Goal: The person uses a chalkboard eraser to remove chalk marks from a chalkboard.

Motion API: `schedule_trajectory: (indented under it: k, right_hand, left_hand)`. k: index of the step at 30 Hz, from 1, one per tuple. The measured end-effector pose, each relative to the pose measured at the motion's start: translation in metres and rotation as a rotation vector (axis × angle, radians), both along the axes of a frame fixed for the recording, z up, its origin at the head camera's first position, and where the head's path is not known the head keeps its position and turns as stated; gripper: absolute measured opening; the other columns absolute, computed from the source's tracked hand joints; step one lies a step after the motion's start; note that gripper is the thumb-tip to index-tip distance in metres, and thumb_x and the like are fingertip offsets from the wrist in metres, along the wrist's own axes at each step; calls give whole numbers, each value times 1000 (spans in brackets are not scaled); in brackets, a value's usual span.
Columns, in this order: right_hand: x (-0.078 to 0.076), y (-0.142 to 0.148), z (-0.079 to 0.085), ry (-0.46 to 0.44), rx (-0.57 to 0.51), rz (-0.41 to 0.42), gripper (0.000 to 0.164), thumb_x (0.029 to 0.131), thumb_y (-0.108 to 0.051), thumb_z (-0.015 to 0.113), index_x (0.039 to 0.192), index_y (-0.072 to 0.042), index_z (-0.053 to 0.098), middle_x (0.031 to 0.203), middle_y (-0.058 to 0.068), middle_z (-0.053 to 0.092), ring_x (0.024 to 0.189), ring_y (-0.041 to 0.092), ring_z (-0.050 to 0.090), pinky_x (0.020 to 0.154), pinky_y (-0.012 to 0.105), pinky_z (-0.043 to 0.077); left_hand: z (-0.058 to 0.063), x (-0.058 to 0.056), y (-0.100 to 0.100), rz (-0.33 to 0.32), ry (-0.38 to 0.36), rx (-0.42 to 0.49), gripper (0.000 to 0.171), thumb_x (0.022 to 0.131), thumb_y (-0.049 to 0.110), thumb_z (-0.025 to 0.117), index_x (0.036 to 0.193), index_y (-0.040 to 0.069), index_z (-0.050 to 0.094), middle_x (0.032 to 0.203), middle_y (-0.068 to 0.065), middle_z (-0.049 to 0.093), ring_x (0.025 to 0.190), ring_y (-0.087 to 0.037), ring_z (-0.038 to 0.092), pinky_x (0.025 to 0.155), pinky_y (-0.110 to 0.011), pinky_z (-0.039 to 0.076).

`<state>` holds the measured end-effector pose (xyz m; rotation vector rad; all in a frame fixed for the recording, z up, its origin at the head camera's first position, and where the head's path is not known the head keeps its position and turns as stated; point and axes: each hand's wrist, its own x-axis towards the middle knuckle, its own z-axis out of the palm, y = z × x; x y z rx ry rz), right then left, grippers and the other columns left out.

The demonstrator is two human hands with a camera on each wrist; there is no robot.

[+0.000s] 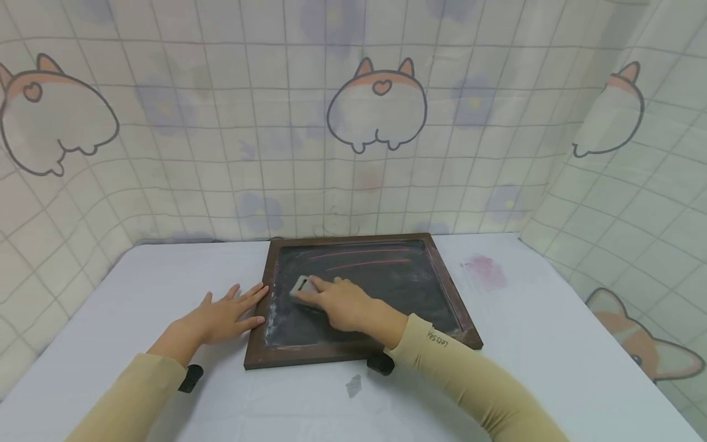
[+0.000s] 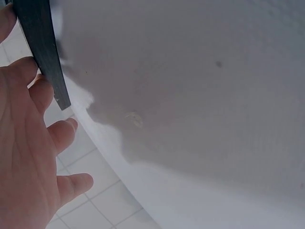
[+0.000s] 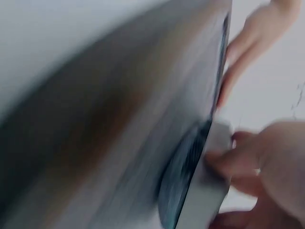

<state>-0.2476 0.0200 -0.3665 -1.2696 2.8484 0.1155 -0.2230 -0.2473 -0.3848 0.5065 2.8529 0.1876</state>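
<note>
A wood-framed blackboard [image 1: 381, 294] lies on the white table, with pink chalk lines near its far edge and whitish smears on its left side. My right hand [image 1: 345, 304] grips a grey blackboard eraser [image 1: 302, 287] against the board's left half. In the right wrist view, the thumb and fingers pinch the light-coloured back of the eraser [image 3: 205, 191], its dark felt side toward the board. My left hand [image 1: 223, 316] is spread out, fingertips touching the left edge of the frame. The left wrist view shows these fingers [image 2: 62, 136] beside the dark frame edge [image 2: 45, 47].
A pink chalk smudge [image 1: 484, 272] marks the white table [image 1: 525, 319] right of the board. A small grey mark [image 1: 353, 385] lies in front. A patterned cloth [image 1: 309, 178] with corgi drawings hangs behind and along both sides.
</note>
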Motion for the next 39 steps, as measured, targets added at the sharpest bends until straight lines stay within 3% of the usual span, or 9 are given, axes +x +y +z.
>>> schedule_trajectory:
  k: [4,9,16,20,25,27,33,36,39]
  right_hand:
    - [13,-11,-2,2,15,99,65,92,-6,56,145,-34,31,150,4,27,117,40,48,97,42,41]
    - [10,-2,-6,55,14,84,68,91,-6,58,146,-32,29,150,6,27,116,39,49,95,42,43]
    - [-12,41,-12,76,73,-52,71,94,-8,54,151,-24,15,155,5,11,121,45,41,93,50,41]
    - [-24,75,-12,57,12,-160,66,95,-4,50,150,-22,18,154,8,15,121,49,39,93,55,39]
    - [-36,101,-10,50,-63,-225,68,89,3,56,148,-19,28,151,12,23,114,48,46,72,48,47]
    - [-38,102,-8,27,-67,-229,70,87,5,57,147,-18,30,150,13,24,113,49,46,72,49,47]
    - [-32,78,-3,-16,-12,-220,69,89,3,58,147,-20,30,151,11,21,116,55,40,93,59,38]
    - [-21,58,-2,-5,6,-158,68,90,1,58,147,-21,29,152,10,21,117,54,41,93,57,39]
    - [-5,37,-1,3,24,-44,67,90,-1,58,147,-21,29,152,9,20,117,52,41,94,54,39]
  left_hand:
    - [-2,-1,0,8,0,-14,74,92,63,34,150,21,17,153,-8,19,135,-44,14,95,-74,5]
    - [-5,-2,-1,12,12,-22,74,92,63,34,150,22,17,153,-8,20,136,-43,14,95,-74,5]
    - [-7,-1,-3,4,10,0,74,92,61,36,150,19,17,153,-9,19,135,-44,14,94,-74,4]
    - [-7,-2,-3,-1,20,-18,74,92,62,35,150,20,17,153,-9,19,135,-43,15,95,-74,5]
    - [-4,-2,-1,-4,25,-36,75,92,62,35,150,19,17,152,-11,21,134,-45,17,94,-74,7]
    - [-3,-2,0,-3,20,-38,75,92,62,36,150,19,18,152,-11,21,134,-44,17,95,-74,7]
    - [-5,-2,-2,2,11,-25,75,92,63,36,150,19,17,152,-10,20,135,-44,15,95,-74,5]
    - [-8,-3,-4,6,14,-31,76,91,64,34,151,21,16,153,-9,19,136,-43,13,95,-74,4]
    - [-11,-5,-5,7,13,-23,76,91,65,33,151,22,15,153,-8,18,136,-42,12,95,-74,3]
